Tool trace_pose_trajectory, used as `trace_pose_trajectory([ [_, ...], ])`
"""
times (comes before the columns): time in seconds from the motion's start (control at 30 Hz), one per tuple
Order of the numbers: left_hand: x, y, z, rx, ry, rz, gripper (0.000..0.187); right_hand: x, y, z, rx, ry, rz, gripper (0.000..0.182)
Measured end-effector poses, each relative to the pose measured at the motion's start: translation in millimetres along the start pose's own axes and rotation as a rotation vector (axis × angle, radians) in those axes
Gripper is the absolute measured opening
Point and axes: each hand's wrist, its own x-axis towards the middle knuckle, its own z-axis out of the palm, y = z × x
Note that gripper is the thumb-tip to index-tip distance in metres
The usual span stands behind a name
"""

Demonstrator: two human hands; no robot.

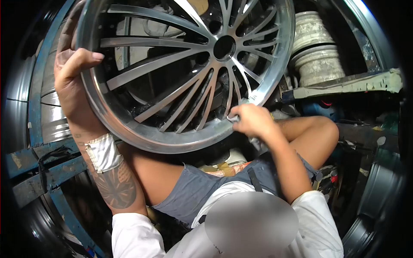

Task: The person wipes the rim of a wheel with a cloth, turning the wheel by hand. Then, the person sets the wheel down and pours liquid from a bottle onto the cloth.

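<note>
A large multi-spoke alloy wheel [176, 144], with bright metal spokes and dark recesses, stands tilted above my legs. My left hand [73, 64] grips its rim at the left, the thumb over the edge and the other fingers partly hidden behind. At the lower right of the rim, my right hand [254, 119] is closed on a small greyish-white cloth [233, 118], pressed near the inner rim and the spoke ends. Part of the cloth hangs below that hand. A white wrap [104, 153] covers part of my left forearm.
Two worn, whitish wheels [319, 64] are stacked at the upper right, behind a paint-chipped ledge [344, 86]. A blue metal frame [64, 170] runs along the left. Dark wheel rims [380, 189] stand at the lower right. My bent knees are below the wheel.
</note>
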Motion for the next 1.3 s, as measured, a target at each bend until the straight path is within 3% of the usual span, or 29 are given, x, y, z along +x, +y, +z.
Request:
trace_pose_trajectory([
  [0.07, -1, -7, -11, 0.087, -0.023, 0.046, 0.015, 7, 22, -12, 0.116, -0.073, 0.062, 0.038],
  [0.13, 0, -10, -22, 0.205, -0.051, 0.117, 0.017, 3, 22, 4, 0.078, 0.058, -0.019, 0.037],
  [0.23, -9, -22, -32, 0.062, 0.021, 0.092, 0.023, -13, -6, 21, 0.040, 0.115, -0.060, 0.037],
  [0.33, -4, -22, -67, -0.167, -0.045, -0.194, 0.020, -2, 27, 14, 0.158, 0.094, 0.020, 0.038],
  [0.4, -11, -42, -77, 0.115, 0.051, 0.133, 0.022, -8, 13, 35, 0.120, 0.150, 0.025, 0.040],
  [0.47, -13, -45, -98, -0.019, 0.139, -0.088, 0.023, -13, -7, 58, 0.188, 0.159, -0.027, 0.038],
  [0.5, -16, -37, -78, 0.039, 0.307, -0.102, 0.016, -14, -8, 59, 0.210, 0.182, -0.032, 0.034],
  [0.53, -10, -37, -98, -0.097, 0.182, -0.194, 0.018, -20, -2, 58, 0.287, 0.228, -0.028, 0.033],
  [0.63, -9, -47, -138, -0.216, 0.117, -0.239, 0.025, -45, 29, 46, 0.476, 0.379, -0.017, 0.030],
  [0.7, -5, -61, -174, -0.290, 0.096, -0.215, 0.027, -67, 43, 16, 0.585, 0.245, 0.027, 0.029],
  [0.73, -7, -54, -159, -0.179, 0.111, -0.213, 0.026, -74, 49, 8, 0.623, 0.162, 0.044, 0.029],
  [0.83, -12, -36, -128, -0.099, 0.168, -0.255, 0.020, -78, 57, 19, 0.556, 0.247, -0.243, 0.031],
  [0.93, -13, -38, -132, -0.133, 0.177, -0.278, 0.016, -79, 44, 21, 0.451, 0.124, -0.306, 0.036],
  [1.03, -10, -40, -149, -0.200, 0.096, -0.270, 0.011, -74, 42, 33, 0.425, 0.099, -0.250, 0.034],
  [1.23, -8, -29, -117, -0.247, 0.111, -0.285, 0.010, -54, 35, 53, 0.505, 0.381, -0.185, 0.024],
  [1.3, -6, -29, -111, -0.316, 0.141, -0.283, 0.012, -47, 29, 50, 0.441, 0.365, -0.140, 0.021],
])
